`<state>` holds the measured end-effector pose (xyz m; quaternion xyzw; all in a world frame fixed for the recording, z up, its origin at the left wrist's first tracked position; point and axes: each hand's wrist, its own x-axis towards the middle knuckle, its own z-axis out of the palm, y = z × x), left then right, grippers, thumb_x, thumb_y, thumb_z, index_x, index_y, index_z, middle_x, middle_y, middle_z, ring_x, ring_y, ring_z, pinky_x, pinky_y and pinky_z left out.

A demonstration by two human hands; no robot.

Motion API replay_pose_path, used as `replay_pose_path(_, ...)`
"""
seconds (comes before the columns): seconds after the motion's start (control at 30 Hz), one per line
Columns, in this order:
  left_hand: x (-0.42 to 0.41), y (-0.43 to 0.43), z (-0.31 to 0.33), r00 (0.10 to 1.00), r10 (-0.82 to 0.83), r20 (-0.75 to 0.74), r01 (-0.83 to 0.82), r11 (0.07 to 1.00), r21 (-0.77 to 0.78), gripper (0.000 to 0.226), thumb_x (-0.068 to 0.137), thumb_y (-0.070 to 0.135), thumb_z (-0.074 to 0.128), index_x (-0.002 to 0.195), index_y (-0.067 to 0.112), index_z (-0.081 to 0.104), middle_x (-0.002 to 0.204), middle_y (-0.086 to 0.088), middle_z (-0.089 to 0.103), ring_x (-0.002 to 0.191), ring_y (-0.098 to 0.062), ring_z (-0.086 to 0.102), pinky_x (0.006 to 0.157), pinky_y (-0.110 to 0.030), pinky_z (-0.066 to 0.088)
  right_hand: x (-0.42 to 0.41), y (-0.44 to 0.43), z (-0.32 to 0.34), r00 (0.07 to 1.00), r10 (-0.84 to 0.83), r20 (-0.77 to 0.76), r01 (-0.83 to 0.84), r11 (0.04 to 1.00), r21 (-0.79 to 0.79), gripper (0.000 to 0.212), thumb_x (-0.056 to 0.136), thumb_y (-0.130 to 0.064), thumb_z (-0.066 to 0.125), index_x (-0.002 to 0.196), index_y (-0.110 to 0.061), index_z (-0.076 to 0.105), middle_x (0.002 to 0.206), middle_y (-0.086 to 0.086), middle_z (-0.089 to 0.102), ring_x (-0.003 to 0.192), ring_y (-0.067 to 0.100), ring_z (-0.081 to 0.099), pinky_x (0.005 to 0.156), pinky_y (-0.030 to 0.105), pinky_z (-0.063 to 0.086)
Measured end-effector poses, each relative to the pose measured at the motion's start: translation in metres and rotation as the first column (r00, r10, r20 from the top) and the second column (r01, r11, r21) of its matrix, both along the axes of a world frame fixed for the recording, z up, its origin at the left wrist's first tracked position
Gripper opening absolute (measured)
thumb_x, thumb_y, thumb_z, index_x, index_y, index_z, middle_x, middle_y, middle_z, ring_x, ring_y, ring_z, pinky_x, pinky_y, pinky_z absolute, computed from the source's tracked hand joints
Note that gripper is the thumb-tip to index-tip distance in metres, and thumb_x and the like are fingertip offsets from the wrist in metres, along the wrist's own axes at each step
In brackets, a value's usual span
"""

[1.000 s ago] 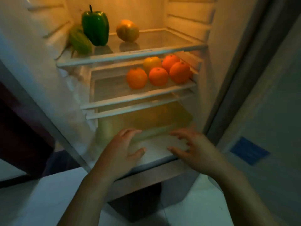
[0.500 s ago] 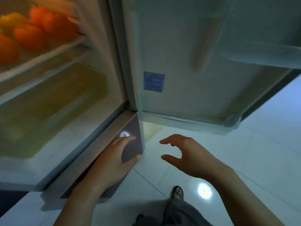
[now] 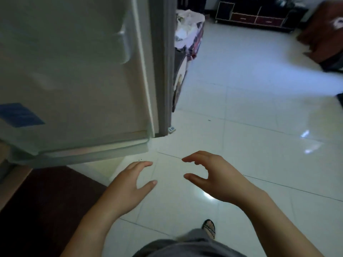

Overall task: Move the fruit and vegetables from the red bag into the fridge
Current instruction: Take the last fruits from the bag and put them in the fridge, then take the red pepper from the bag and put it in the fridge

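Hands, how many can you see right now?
2. The left hand hovers over the floor near the fridge door; the right hand is beside it, both empty.

The fridge door stands open and fills the upper left of the view, with its pale inner liner facing the camera. A moulded door shelf projects from the liner near the top, and a blue label sits at lower left. The grey edge runs near vertical. Behind it stands a bag with a reddish patterned side and white material at the mouth, partly hidden.
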<state>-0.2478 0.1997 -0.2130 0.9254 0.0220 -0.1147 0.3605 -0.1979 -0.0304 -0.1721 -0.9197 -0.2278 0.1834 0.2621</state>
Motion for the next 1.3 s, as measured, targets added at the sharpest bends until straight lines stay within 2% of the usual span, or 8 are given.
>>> replay_pose_path(0.2,0.1,-0.136,-0.009,0.979,-0.2,-0.043,0.201,0.979,0.027,0.05,0.087,0.046,0.055,0.133,0.035,0.04,0.139,0.019,0.038,0.12,0.003,0.038,0.096,-0.014,0.027,0.063,-0.134,-0.011,0.99,-0.138,-0.002,0.137,0.988,-0.073,0.039,0.088,-0.043,0.055,0.126,-0.034,0.05,0.126,-0.019,0.051,0.11,0.001,0.049,0.09,0.017,0.039)
replay_pose_path(0.33,0.15,-0.171,-0.004,0.981,-0.173,-0.087,0.176,0.984,0.019,0.051,0.086,0.049,0.053,0.133,0.036,0.039,0.139,0.019,0.037,0.124,0.001,0.038,0.097,-0.014,0.028,0.113,-0.167,-0.012,0.996,-0.073,-0.044,0.069,0.994,-0.079,0.04,0.088,-0.047,0.053,0.127,-0.036,0.048,0.127,-0.021,0.048,0.113,-0.001,0.046,0.092,0.015,0.037)
replay_pose_path(0.53,0.223,-0.158,-0.021,0.99,-0.083,-0.114,0.089,0.995,0.046,0.05,0.086,0.049,0.054,0.132,0.035,0.041,0.137,0.02,0.039,0.123,0.002,0.039,0.099,-0.016,0.03,0.219,-0.149,-0.024,0.997,0.065,-0.045,-0.067,0.997,-0.043,0.039,0.089,-0.044,0.054,0.126,-0.034,0.049,0.127,-0.02,0.049,0.113,0.0,0.047,0.091,0.013,0.036)
replay_pose_path(0.67,0.293,-0.14,-0.025,0.994,0.029,-0.105,-0.025,0.999,0.045,0.049,0.087,0.047,0.054,0.132,0.033,0.041,0.138,0.016,0.04,0.122,-0.002,0.041,0.1,-0.02,0.033,0.299,-0.132,-0.016,0.983,0.176,-0.044,-0.18,0.979,-0.098,0.041,0.089,-0.045,0.053,0.128,-0.034,0.048,0.131,-0.018,0.047,0.114,0.002,0.048,0.093,0.017,0.039)
replay_pose_path(0.83,0.383,-0.141,-0.009,0.993,0.078,-0.083,-0.079,0.997,0.001,0.05,0.087,0.049,0.052,0.133,0.035,0.039,0.14,0.017,0.037,0.122,-0.003,0.042,0.102,-0.024,0.036,0.399,-0.118,0.005,0.976,0.218,0.001,-0.216,0.966,-0.142,0.041,0.089,-0.047,0.051,0.129,-0.036,0.046,0.131,-0.019,0.047,0.115,0.002,0.047,0.093,0.014,0.037)
replay_pose_path(0.97,0.429,-0.125,-0.003,0.985,0.157,-0.069,-0.158,0.987,-0.01,0.051,0.087,0.05,0.051,0.134,0.034,0.039,0.141,0.016,0.038,0.124,-0.002,0.041,0.104,-0.026,0.036,0.463,-0.09,-0.008,0.964,0.264,0.016,-0.259,0.957,-0.133,0.04,0.089,-0.05,0.05,0.127,-0.037,0.047,0.129,-0.018,0.049,0.112,0.002,0.049,0.09,0.015,0.038)
replay_pose_path(1.1,0.448,-0.079,-0.003,0.917,0.375,-0.135,-0.37,0.927,0.066,0.05,0.088,0.05,0.05,0.134,0.035,0.038,0.139,0.018,0.039,0.114,-0.002,0.046,0.098,-0.024,0.039,0.522,-0.039,-0.032,0.877,0.475,-0.076,-0.48,0.872,-0.097,0.043,0.089,-0.055,0.043,0.127,-0.036,0.047,0.128,-0.02,0.047,0.115,-0.001,0.046,0.091,0.011,0.034)
replay_pose_path(1.3,0.482,-0.023,-0.008,0.696,0.698,-0.169,-0.677,0.716,0.171,0.06,0.079,0.057,0.046,0.132,0.03,0.044,0.134,0.01,0.046,0.119,-0.007,0.046,0.099,-0.027,0.039,0.627,0.064,-0.047,0.651,0.756,-0.072,-0.759,0.65,-0.044,0.046,0.089,-0.054,0.044,0.13,-0.033,0.046,0.131,-0.015,0.047,0.114,0.002,0.048,0.089,0.011,0.034)
